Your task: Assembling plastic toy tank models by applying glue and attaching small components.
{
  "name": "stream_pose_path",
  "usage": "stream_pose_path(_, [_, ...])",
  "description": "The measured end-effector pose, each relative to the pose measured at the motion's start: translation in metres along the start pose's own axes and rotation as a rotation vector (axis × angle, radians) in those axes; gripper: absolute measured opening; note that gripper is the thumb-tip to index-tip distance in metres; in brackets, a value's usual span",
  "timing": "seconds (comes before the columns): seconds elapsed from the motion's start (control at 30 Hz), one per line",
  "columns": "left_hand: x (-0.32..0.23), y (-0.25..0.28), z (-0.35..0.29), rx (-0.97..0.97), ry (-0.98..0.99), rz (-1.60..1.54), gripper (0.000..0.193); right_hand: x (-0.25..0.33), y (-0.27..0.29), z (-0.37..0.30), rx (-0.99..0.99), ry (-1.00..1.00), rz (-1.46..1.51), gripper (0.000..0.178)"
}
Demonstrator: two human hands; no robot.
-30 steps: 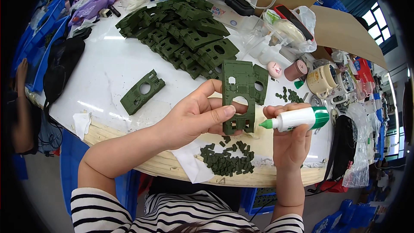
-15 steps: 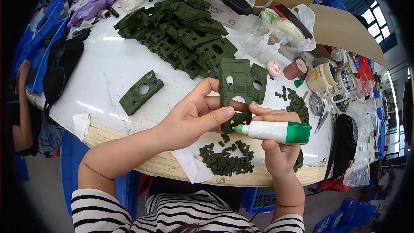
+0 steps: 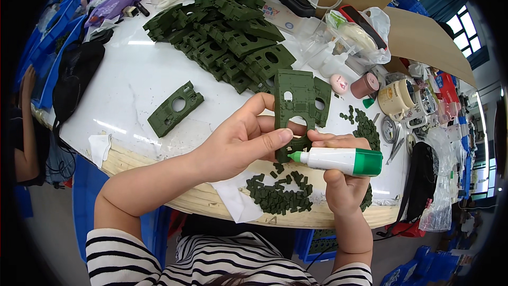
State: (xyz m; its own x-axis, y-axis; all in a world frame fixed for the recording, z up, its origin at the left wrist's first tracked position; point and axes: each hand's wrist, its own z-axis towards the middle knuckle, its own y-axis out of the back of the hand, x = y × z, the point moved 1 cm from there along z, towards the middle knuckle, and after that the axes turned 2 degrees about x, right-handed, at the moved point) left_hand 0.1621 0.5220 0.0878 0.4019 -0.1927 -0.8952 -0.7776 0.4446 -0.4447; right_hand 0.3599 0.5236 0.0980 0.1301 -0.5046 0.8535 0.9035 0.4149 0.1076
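My left hand [image 3: 241,135] is closed on a dark green plastic tank hull part [image 3: 295,87], thumb in front and fingers behind. The part stands upright, a large round opening near the thumb. In my right hand [image 3: 343,193] lies a white glue bottle [image 3: 330,159] with a green base, its green nozzle pointing left at the hull part's lower end. Whether the tip touches the plastic I cannot tell. Right behind the held part shows a similar green part [image 3: 324,92], partly hidden. Another hull part [image 3: 168,115] lies alone to the left.
A heap of green hull parts [image 3: 222,42] fills the table's far middle. Small green pieces lie in a near pile [image 3: 280,193] and a right-hand pile [image 3: 368,130]. White paper [image 3: 238,204] sits at the wooden edge. Mugs [image 3: 396,98], tape and tweezers stand right. Another person's arm shows far left.
The whole scene has shifted slightly in the view. Both hands keep their grip, and the nozzle stays by the hull part's lower end.
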Motion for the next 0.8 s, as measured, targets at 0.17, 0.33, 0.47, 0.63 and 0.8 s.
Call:
stream_pose_path(0.17, [-0.0023, 0.0003, 0.0000, 0.002, 0.005, 0.030, 0.035, -0.0006, 0.0012, 0.0011, 0.019, 0.021, -0.040, 0.041])
stream_pose_path(0.33, [0.0008, 0.0008, -0.0002, 0.003, -0.003, 0.012, 0.035, 0.0001, 0.0002, 0.0012, 0.012, 0.010, -0.010, 0.041])
stream_pose_path(0.47, [-0.0015, 0.0004, -0.0002, 0.006, 0.008, 0.021, 0.035, -0.0003, 0.0011, 0.0003, 0.018, 0.017, -0.018, 0.040])
stream_pose_path(0.63, [-0.0001, 0.0004, -0.0002, 0.003, 0.003, 0.018, 0.035, 0.0011, 0.0012, 0.0014, 0.021, 0.012, -0.039, 0.040])
stream_pose_path(0.8, [-0.0007, 0.0003, 0.0000, 0.004, 0.015, 0.007, 0.035, 0.0003, 0.0008, 0.0004, -0.023, -0.007, 0.032, 0.040])
